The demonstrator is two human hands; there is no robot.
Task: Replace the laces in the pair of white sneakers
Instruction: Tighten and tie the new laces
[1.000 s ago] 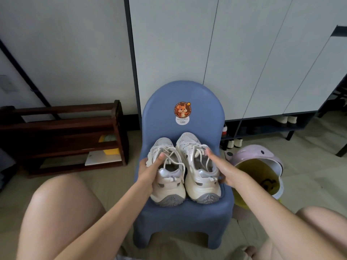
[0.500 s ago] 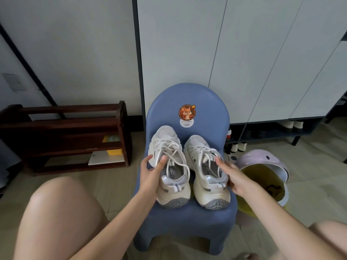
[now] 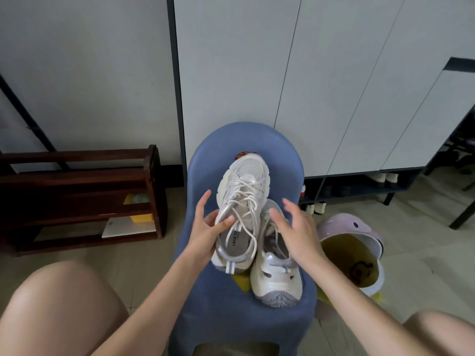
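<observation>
The raised sneaker (image 3: 241, 214) is white with white laces (image 3: 246, 199), held up above the seat of the blue chair (image 3: 221, 309), toe pointing to the far side and covering most of a round sticker (image 3: 242, 155) on the chair back. Its opening faces the camera, with dark lettering on the insole. The left hand (image 3: 205, 227) holds it at the left rim of the opening: the thumb lies inside over the rim and the fingers pass behind the side of the shoe, so the grip pinches the collar. The second sneaker (image 3: 276, 276) rests on the chair seat, just right of and nearer than the raised one, heel toward the camera, its grey sole edge showing at the near end. The raised shoe overlaps its far part. The right hand (image 3: 295, 229) is over the second sneaker, fingers spread and nearly straight, holding nothing; whether it touches the shoe cannot be told. A yellow scrap (image 3: 240, 281) shows on the seat between the 2 shoes.

To the right of the chair, on the tiled floor (image 3: 424, 253), sits a pale pink bin (image 3: 344, 227) with a yellow inside. To the left stands a dark wooden rack (image 3: 77, 176) with a yellow item and a white flat item on its shelves. Behind, pale cabinet doors (image 3: 321, 73) run along the far wall, with small white things under them. Bare knees show at both near corners.
</observation>
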